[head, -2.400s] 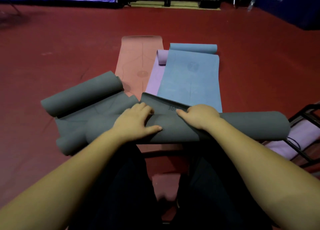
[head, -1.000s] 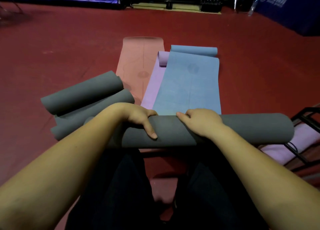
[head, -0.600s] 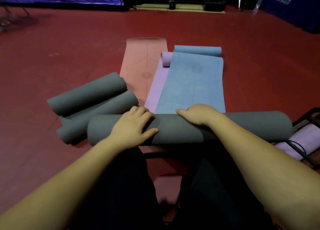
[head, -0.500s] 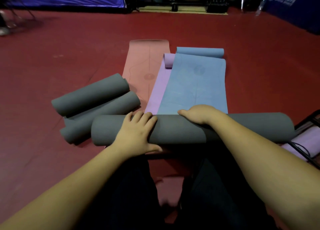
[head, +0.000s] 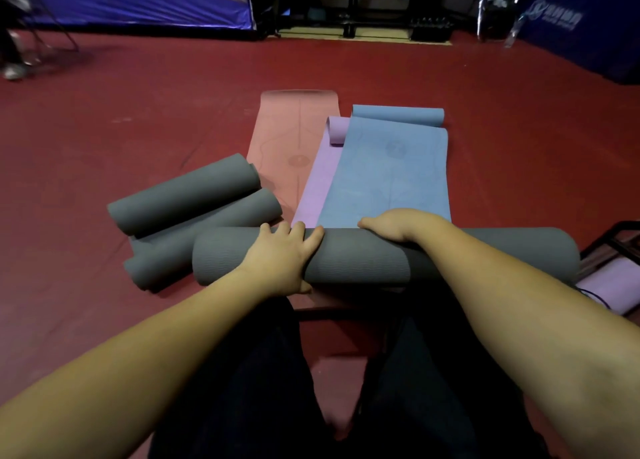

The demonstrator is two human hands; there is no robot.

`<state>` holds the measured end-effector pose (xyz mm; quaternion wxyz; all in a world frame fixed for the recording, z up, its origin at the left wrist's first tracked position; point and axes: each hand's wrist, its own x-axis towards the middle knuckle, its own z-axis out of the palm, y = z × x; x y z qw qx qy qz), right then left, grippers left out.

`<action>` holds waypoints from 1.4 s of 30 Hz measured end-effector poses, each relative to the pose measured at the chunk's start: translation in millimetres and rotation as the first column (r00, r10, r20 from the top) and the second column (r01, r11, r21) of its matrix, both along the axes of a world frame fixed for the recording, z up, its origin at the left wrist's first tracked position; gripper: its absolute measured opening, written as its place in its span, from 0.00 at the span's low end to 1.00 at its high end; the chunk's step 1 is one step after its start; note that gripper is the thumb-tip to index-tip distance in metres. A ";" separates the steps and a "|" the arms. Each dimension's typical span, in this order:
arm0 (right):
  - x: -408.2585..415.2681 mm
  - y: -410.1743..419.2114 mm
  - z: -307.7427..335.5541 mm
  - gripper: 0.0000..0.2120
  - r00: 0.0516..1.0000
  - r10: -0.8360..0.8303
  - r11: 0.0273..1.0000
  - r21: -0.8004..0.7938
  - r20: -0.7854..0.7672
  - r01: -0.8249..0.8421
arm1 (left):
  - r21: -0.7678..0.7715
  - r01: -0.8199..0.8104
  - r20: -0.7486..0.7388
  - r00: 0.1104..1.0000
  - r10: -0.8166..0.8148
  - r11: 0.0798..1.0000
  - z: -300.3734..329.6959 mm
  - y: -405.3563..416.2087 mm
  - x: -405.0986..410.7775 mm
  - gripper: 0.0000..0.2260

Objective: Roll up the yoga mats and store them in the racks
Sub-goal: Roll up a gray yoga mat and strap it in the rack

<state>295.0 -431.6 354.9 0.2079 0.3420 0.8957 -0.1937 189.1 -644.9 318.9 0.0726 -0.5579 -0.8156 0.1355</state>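
Grey yoga mat (head: pixel 363 261), fully rolled, lies crosswise on the red floor (head: pixel 104 140) before the person's knees. Left hand (head: pixel 280 257) presses flat on it with straight fingers; right hand (head: pixel 394 224) curls over its far edge, grasping it. Blue mat (head: pixel 388 174) lies unrolled just beyond.

Both hands (head: pixel 280 254) on rolled grey mat (head: pixel 363 261), right hand (head: pixel 398 224) seemingly curled over
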 end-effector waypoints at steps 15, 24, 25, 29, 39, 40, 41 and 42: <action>13.0 -10.5 7.0 0.22 0.989 0.127 0.988 -0.099 0.074 -0.120 | -0.158 0.072 0.400 0.917 -0.003 0.985 42.2 -14.8 4.9 0.47; 33.6 -6.6 -8.2 0.23 0.953 0.138 0.954 0.296 -0.271 -0.054 | -0.323 0.012 0.836 0.473 0.279 0.946 34.7 18.4 -53.3 0.37; 36.8 -9.1 -11.0 0.25 0.946 0.140 0.950 0.310 -0.292 -0.044 | -0.328 0.003 0.862 0.409 0.298 0.945 32.9 21.1 -57.4 0.37; 40.9 -16.1 -23.9 0.29 0.947 0.167 0.916 0.398 -0.273 -0.047 | -0.350 0.010 0.892 0.307 0.330 0.937 29.5 32.2 -65.4 0.37; 18.6 -0.9 -23.1 0.30 0.980 0.106 0.946 0.319 -0.169 -0.048 | 0.165 -0.009 0.545 0.834 -0.083 0.986 20.0 3.4 -44.1 0.41; 15.4 0.7 -21.7 0.31 0.983 0.100 0.952 0.302 -0.152 -0.050 | 0.214 -0.003 0.468 0.878 -0.100 0.977 16.0 -2.0 -35.7 0.39; 11.0 2.0 -21.4 0.31 0.987 0.097 0.958 0.280 -0.131 -0.057 | 0.251 0.007 0.379 0.919 -0.105 0.968 10.2 -8.4 -25.8 0.38; 7.2 3.7 -20.5 0.31 0.990 0.090 0.965 0.256 -0.109 -0.059 | 0.279 0.020 0.288 0.952 -0.103 0.960 3.6 -13.7 -15.8 0.39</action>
